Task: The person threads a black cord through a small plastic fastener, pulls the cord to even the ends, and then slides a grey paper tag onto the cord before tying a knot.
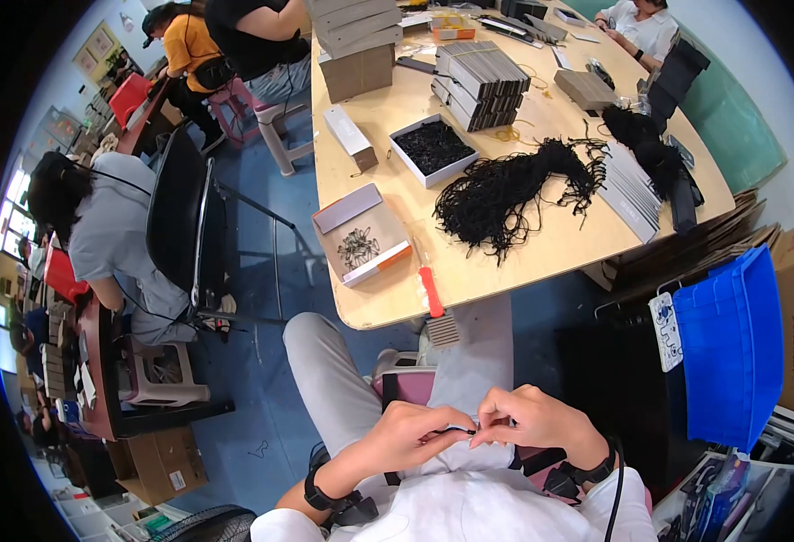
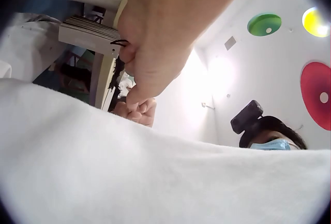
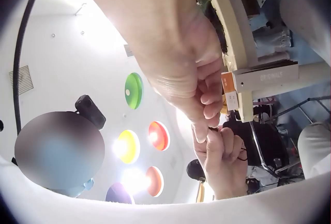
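Note:
Over the lap, my left hand (image 1: 419, 434) and right hand (image 1: 525, 418) meet fingertip to fingertip. Between them they pinch a short thin black cord (image 1: 458, 430), mostly covered by the fingers. In the right wrist view, a loop of the cord (image 3: 243, 154) sticks out past the left hand (image 3: 225, 157), and the right hand (image 3: 194, 74) has thumb and fingertips at its dark end. A dark loop (image 2: 119, 42) also shows beside the left hand (image 2: 155, 63) in the left wrist view.
On the table (image 1: 388, 307) ahead lie an open box of small metal clips (image 1: 359, 248), a white box of black pieces (image 1: 433, 149), a bundle of black cords (image 1: 514, 194) and stacked grey cards (image 1: 483, 77). A red-handled tool (image 1: 431, 291) overhangs the edge. A blue bin (image 1: 731, 348) stands right.

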